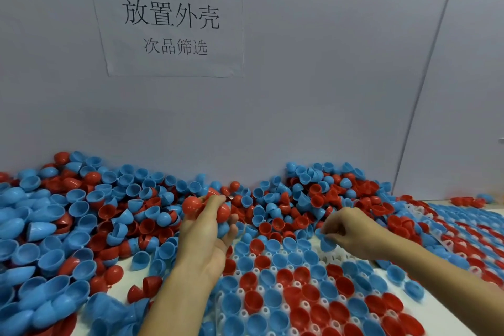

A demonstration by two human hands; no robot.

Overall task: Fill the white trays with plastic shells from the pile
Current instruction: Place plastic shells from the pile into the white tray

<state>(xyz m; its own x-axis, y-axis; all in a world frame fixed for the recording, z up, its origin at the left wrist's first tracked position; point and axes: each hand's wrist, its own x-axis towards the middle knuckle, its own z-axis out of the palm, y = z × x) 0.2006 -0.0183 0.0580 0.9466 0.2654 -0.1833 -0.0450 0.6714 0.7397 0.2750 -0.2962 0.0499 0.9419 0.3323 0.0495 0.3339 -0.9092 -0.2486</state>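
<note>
Red shells (207,206) gripped in left hand (210,224), right hand (346,229) pinching blue shell (326,243), white tray (331,256) mostly hidden.

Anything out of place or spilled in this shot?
A few blue shells lie loose on the table right of the near white tray, outside any pocket. Stray shells also sit far right, apart from the pile.

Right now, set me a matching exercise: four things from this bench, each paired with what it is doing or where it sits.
Things:
1. left hand
2. right hand
3. paper sign
4. white tray

States:
A. fixed to the wall
B. holds several red shells
C. pinches one blue shell
D. partly filled, empty sockets under the right hand

Pairs: 1-B, 2-C, 3-A, 4-D
</note>
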